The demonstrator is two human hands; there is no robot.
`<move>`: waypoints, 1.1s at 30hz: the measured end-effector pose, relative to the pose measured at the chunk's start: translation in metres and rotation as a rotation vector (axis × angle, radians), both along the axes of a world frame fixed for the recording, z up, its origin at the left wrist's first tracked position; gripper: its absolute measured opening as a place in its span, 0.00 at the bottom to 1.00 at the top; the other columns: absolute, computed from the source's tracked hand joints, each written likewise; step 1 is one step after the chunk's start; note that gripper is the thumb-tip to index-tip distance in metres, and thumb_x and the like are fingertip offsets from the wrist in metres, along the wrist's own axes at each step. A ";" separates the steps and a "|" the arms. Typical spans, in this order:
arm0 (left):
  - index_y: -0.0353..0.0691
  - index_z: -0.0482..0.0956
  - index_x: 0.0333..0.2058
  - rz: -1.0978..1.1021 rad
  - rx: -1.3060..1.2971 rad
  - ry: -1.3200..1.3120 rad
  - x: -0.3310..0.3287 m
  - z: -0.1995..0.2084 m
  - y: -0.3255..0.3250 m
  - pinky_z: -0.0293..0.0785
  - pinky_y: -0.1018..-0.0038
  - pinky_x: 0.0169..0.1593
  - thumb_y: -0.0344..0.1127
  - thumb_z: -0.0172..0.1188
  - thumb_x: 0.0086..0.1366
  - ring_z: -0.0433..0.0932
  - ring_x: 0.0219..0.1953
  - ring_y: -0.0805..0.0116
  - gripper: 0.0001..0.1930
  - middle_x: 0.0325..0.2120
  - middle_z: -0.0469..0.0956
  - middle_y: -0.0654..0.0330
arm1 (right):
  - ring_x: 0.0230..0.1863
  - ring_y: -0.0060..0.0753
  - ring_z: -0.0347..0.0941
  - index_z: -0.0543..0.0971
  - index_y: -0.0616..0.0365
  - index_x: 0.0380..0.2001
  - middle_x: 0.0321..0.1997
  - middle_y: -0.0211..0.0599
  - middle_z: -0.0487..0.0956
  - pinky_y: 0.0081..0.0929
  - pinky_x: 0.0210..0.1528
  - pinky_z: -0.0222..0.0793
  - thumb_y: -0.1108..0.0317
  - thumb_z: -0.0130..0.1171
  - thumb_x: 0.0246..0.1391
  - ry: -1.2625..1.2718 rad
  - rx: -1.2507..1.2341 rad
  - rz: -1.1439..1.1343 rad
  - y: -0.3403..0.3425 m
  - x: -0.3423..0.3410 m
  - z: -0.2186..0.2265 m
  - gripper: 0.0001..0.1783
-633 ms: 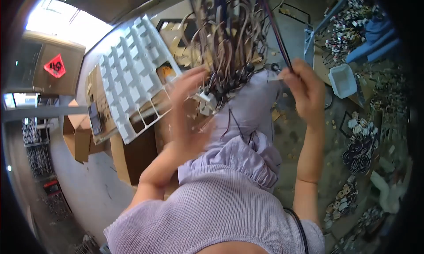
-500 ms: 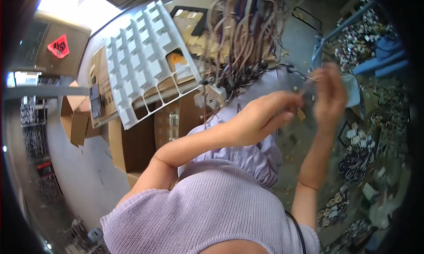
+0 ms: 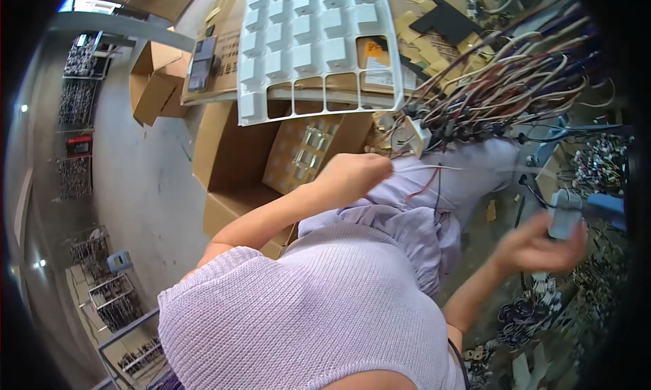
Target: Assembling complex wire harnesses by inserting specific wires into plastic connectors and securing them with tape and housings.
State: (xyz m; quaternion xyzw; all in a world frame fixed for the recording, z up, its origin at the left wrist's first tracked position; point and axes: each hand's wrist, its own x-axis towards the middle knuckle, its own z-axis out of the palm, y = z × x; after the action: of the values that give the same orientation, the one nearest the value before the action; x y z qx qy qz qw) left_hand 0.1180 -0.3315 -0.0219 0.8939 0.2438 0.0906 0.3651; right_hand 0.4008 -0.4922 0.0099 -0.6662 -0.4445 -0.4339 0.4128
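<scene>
My left hand [image 3: 356,176] is closed, and a thin white wire [image 3: 454,168] runs out from its fingers to the right across my lap. A reddish wire [image 3: 425,185] hangs beside it. Off to the right my right hand [image 3: 542,248] is smeared by motion, its fingers bent; whether anything is in them I cannot make out. Just beyond it is a pale grey-blue plastic thing [image 3: 565,214], with a dark cable [image 3: 534,190] leading toward it. A large bundle of wires [image 3: 502,92] with dark connectors lies above my knees.
A white moulded tray [image 3: 308,88] with square pockets rests on cardboard at the far side. Beneath is an open cardboard box [image 3: 234,149]. A phone [image 3: 202,63] lies left of the tray. Heaps of cables [image 3: 525,322] cover the floor at right. Racks [image 3: 81,109] stand at left.
My hands, close together before, are now far apart: the left has drawn back leftward, the right has swung out right and down. My view has turned, so the tray and wire bundle appear farther right.
</scene>
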 end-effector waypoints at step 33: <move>0.41 0.70 0.44 1.175 -0.287 -0.818 -0.148 -0.071 0.114 0.67 0.72 0.42 0.50 0.50 0.71 0.70 0.40 0.70 0.17 0.40 0.71 0.61 | 0.67 0.38 0.61 0.76 0.61 0.37 0.64 0.40 0.69 0.36 0.67 0.57 0.71 0.44 0.58 0.193 -0.742 0.843 0.264 -0.159 -0.090 0.11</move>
State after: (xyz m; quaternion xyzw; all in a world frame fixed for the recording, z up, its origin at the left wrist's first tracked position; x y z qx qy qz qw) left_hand -0.0303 -0.2172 -0.0930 0.4537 0.5369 0.5654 0.4316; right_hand 0.2415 -0.2279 -0.0805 -0.5684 -0.7546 0.0164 0.3275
